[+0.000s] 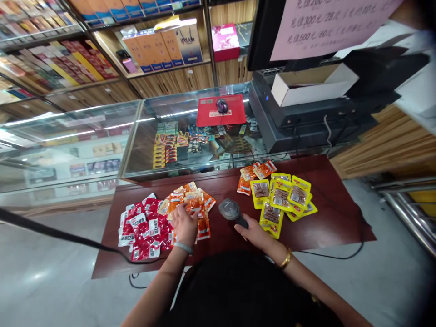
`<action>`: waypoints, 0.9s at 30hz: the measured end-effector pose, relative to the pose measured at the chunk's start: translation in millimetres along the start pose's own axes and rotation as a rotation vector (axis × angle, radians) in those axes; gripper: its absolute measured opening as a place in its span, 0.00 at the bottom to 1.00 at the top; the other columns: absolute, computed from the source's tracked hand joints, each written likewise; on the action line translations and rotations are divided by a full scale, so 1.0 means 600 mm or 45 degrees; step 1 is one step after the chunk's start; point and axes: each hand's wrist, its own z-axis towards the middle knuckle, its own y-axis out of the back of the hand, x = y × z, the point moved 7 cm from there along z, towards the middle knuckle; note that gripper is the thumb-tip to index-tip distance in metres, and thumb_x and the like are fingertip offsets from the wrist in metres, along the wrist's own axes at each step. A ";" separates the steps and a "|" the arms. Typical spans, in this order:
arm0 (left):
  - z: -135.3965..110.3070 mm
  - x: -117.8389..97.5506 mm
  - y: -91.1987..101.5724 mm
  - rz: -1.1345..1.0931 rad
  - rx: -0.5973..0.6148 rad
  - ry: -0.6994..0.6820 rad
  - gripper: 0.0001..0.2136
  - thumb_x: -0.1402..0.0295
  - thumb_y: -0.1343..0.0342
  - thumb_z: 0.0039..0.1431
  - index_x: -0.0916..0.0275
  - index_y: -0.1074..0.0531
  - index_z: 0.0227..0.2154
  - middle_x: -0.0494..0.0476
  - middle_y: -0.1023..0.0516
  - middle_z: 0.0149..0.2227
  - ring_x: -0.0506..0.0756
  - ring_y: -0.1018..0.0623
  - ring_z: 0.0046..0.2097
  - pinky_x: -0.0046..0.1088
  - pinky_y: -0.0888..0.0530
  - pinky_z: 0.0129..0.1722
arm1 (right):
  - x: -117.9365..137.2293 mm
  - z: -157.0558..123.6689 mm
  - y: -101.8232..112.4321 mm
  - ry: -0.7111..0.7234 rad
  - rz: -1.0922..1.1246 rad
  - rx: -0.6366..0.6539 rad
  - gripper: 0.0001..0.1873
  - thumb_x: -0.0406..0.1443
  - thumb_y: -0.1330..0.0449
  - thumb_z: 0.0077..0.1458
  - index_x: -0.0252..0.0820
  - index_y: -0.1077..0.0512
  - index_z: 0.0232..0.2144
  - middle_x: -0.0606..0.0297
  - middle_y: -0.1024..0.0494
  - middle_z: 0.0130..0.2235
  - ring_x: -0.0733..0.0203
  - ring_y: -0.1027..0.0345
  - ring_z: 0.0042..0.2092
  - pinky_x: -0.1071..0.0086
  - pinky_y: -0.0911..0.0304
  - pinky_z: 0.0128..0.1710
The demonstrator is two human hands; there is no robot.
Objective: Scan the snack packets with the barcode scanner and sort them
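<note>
Counter scan, snack packets on red table (pixel 327 218).
Left hand (pixel 185 222) lies flat, fingers spread, on the orange packets (pixel 190 200), which sit between the red packets (pixel 145 225) and yellow packets (pixel 282 200). Right hand (pixel 254 231) is wrapped round the scanner (pixel 231 210) handle. Judgement: slide one packet clear, barcode up, under the scanner head. White box (pixel 313 88) is open, contents hidden. Glass case (pixel 190 136) holds small packets.
</note>
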 end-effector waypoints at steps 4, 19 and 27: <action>0.023 -0.105 -0.041 0.014 0.111 -0.263 0.18 0.57 0.45 0.57 0.60 0.34 0.47 0.62 0.28 0.47 0.62 0.31 0.52 0.40 0.37 0.53 | -0.023 -0.011 0.030 -0.024 0.049 -0.121 0.24 0.48 0.41 0.55 0.38 0.35 0.47 0.75 0.36 0.22 0.68 0.44 0.21 0.73 0.45 0.20; 0.031 -0.321 -0.234 0.240 0.651 -0.352 0.24 0.53 0.40 0.51 0.65 0.35 0.44 0.69 0.25 0.44 0.65 0.27 0.49 0.38 0.34 0.46 | -0.068 -0.057 0.098 -0.147 0.159 -0.382 0.25 0.51 0.41 0.51 0.38 0.35 0.43 0.76 0.36 0.18 0.67 0.44 0.19 0.72 0.46 0.20; -0.024 -0.149 -0.180 -0.012 0.814 -0.138 0.21 0.60 0.38 0.51 0.60 0.38 0.44 0.60 0.22 0.37 0.58 0.21 0.38 0.28 0.34 0.33 | -0.044 -0.025 0.060 -0.043 0.083 -0.206 0.22 0.47 0.42 0.56 0.40 0.34 0.47 0.76 0.36 0.21 0.67 0.43 0.20 0.74 0.46 0.20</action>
